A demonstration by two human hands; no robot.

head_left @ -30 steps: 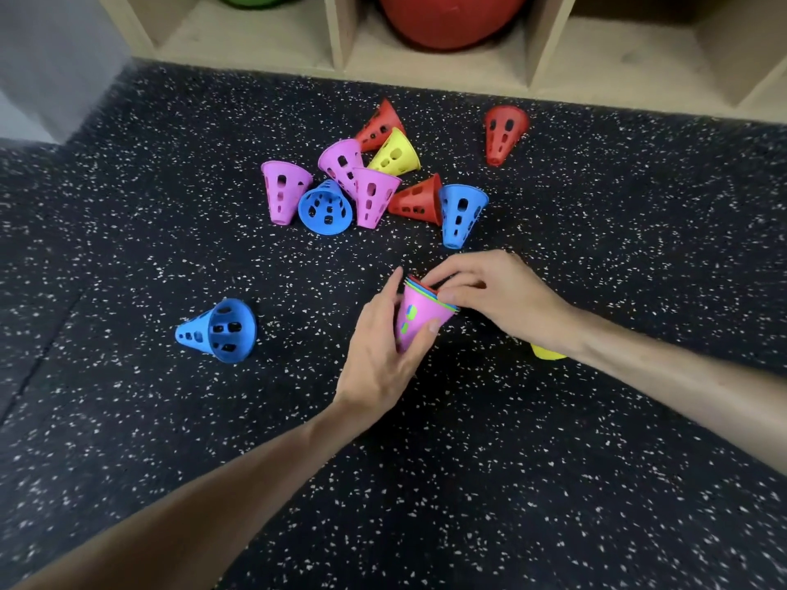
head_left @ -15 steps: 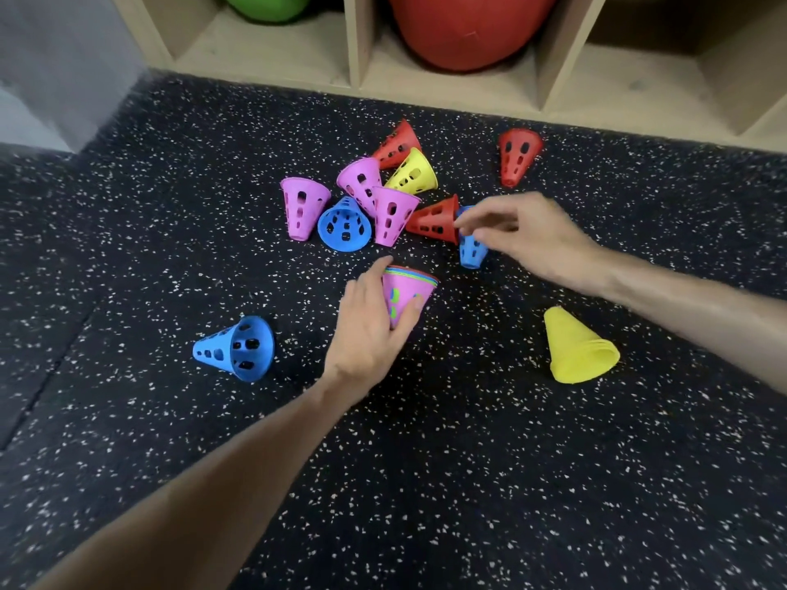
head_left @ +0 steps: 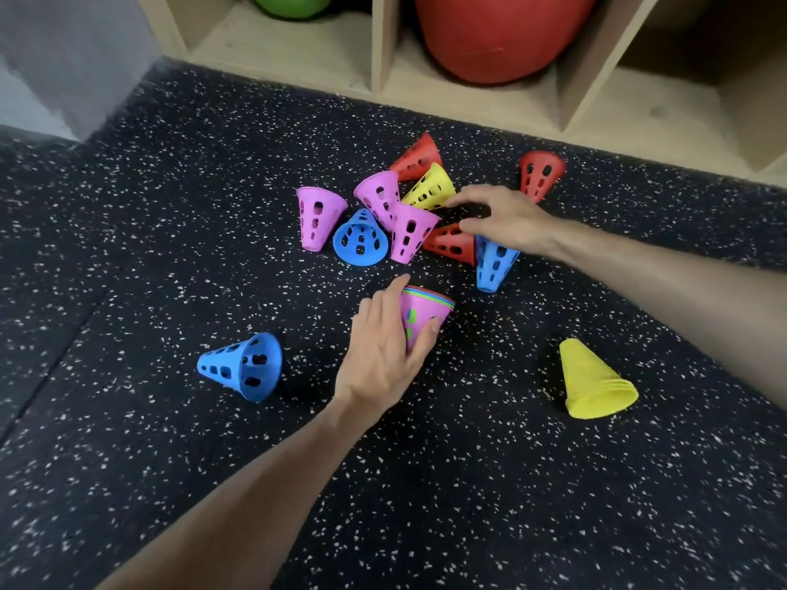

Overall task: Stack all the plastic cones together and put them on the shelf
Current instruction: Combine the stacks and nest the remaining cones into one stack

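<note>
My left hand (head_left: 383,351) grips a nested stack of cones (head_left: 423,310), pink outside with coloured rims showing, held wide end up on the floor. My right hand (head_left: 506,219) reaches over the cone pile with fingers spread, above a lying red cone (head_left: 451,244) and beside a yellow cone (head_left: 430,189); it holds nothing. In the pile are three pink cones (head_left: 317,215), a blue cone (head_left: 360,240) seen from its mouth, another blue cone (head_left: 492,264) and two more red cones (head_left: 538,174). A blue cone (head_left: 242,366) lies alone at the left. A yellow stack (head_left: 592,383) lies at the right.
The wooden shelf (head_left: 379,49) runs along the far edge, with upright dividers. A big red ball (head_left: 502,31) fills the middle bay and a green ball (head_left: 291,2) the left one. The right bay's floor (head_left: 664,108) is bare wood. Speckled black rubber floor (head_left: 426,483) lies all around.
My right hand left the stack's rim and reached away to the pile, now further over the red and yellow cones. The yellow stack came into sight. My left hand keeps holding the stack.
</note>
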